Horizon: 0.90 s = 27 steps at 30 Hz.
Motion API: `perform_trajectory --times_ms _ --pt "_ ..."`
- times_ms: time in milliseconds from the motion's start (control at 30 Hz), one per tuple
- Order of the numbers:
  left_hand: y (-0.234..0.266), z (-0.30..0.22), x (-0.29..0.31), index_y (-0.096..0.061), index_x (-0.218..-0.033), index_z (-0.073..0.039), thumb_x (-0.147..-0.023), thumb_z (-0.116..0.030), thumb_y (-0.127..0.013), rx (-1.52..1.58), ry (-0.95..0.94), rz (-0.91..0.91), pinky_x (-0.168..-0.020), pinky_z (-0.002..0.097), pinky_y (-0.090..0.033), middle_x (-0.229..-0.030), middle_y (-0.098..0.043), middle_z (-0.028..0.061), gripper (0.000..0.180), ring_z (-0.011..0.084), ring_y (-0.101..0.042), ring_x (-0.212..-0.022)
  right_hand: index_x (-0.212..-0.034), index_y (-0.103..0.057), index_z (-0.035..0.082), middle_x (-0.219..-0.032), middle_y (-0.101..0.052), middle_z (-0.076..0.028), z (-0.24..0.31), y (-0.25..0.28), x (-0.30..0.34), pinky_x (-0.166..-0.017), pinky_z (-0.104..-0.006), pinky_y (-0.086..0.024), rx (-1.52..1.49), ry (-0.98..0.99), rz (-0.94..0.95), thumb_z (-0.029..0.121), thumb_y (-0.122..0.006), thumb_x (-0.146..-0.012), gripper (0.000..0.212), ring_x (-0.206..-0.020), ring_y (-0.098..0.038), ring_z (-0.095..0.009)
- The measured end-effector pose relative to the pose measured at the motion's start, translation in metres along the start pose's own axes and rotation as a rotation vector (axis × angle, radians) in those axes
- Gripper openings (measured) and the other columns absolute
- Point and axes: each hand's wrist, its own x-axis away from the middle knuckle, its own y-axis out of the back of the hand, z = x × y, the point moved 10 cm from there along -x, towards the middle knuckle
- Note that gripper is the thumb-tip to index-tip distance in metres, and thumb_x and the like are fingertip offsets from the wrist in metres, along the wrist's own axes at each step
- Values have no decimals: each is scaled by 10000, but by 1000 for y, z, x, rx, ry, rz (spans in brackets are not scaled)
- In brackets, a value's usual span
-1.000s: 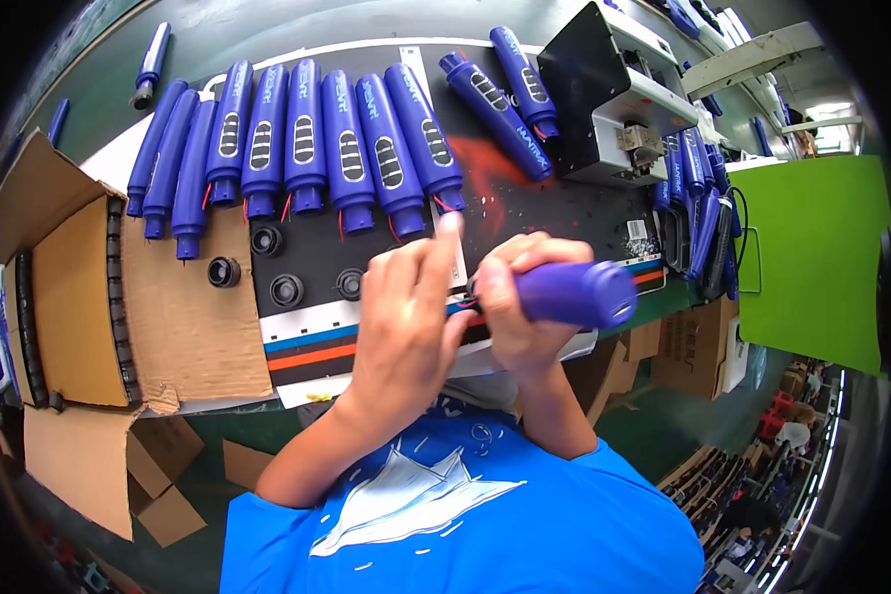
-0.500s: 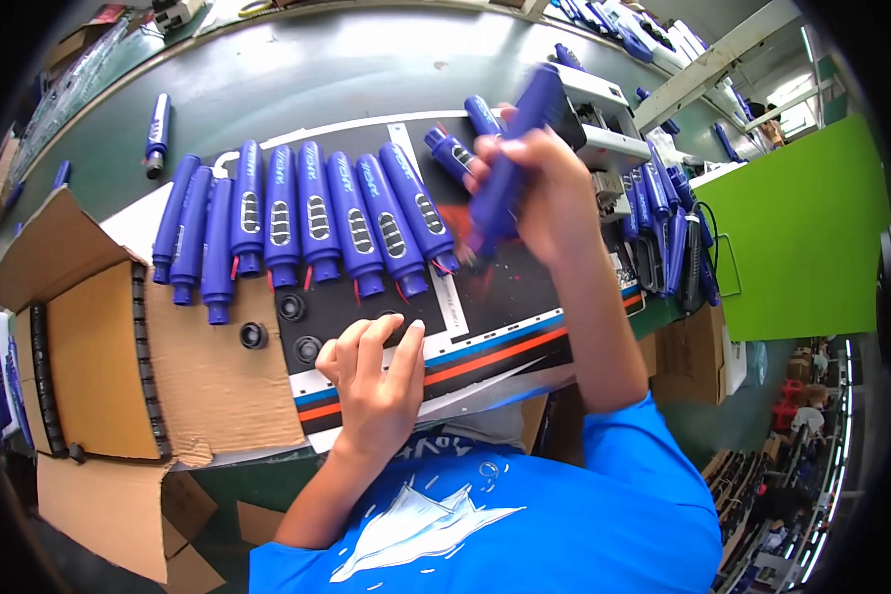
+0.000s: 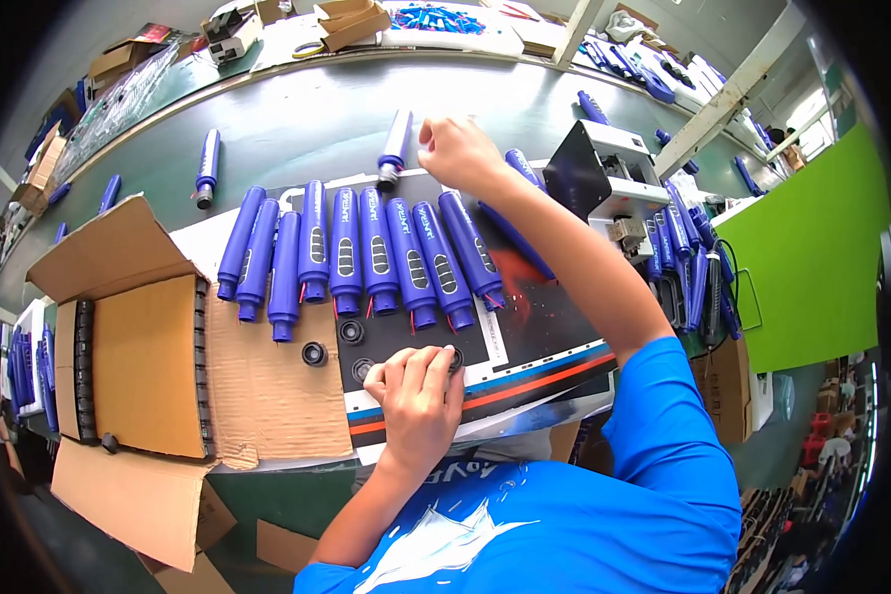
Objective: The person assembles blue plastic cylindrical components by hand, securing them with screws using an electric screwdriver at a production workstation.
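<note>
My left hand (image 3: 421,401) rests at the near edge of the dark mat with its fingers bent together. A black ring cap (image 3: 455,359) sits at its thumb and index finger, partly hidden by them. My right hand (image 3: 457,151) is stretched far out over the green work surface, its fingers curled with nothing seen in them. Just left of it, apart from the fingers, lies a purple tube with a metal end (image 3: 395,147). Several purple tubes with oval windows (image 3: 377,252) lie side by side on the mat, red wires showing at some near ends.
More black ring caps (image 3: 351,332) lie left of my left hand. An open cardboard box (image 3: 148,376) stands at the left. Another metal-ended tube (image 3: 208,163) lies farther back. At the right are a machine with a black plate (image 3: 578,170), bunched purple tubes (image 3: 675,233) and a green panel (image 3: 807,257).
My right hand has moved forward and left; the purple tube it held now lies on the green surface beside it. My left hand's fingers have drawn together at the cap. The view has shifted.
</note>
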Motion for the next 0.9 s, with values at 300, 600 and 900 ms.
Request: perform_trajectory --times_ms 300,600,900 --pt "-11 -13 -6 -687 -1056 -50 -771 -139 -818 76 -114 131 -973 445 -319 -1051 -679 58 326 238 -598 -1021 -1044 -583 -86 -928 -674 -290 16 3 108 -857 -472 -529 49 42 255 220 -656 -872 359 -924 -660 -447" --pt "11 -14 -2 -669 -1051 -7 -809 -84 -798 379 -96 -71 -902 413 -468 -1054 -678 127 285 227 -661 -881 -1138 -620 -64 -935 -721 -99 22 99 182 -750 -264 -581 -899 -226 -111 103 -757 -823 382 -848 -700 -123" --pt "-11 -36 15 -538 -1312 127 -731 132 -624 361 -32 434 -794 393 -535 -981 -629 198 588 331 -637 -864 -1044 -294 116 -910 -579 -199 46 67 274 -852 -480 -557 -1675 -21 -339 -41 -618 -776 449 -838 -630 -281"
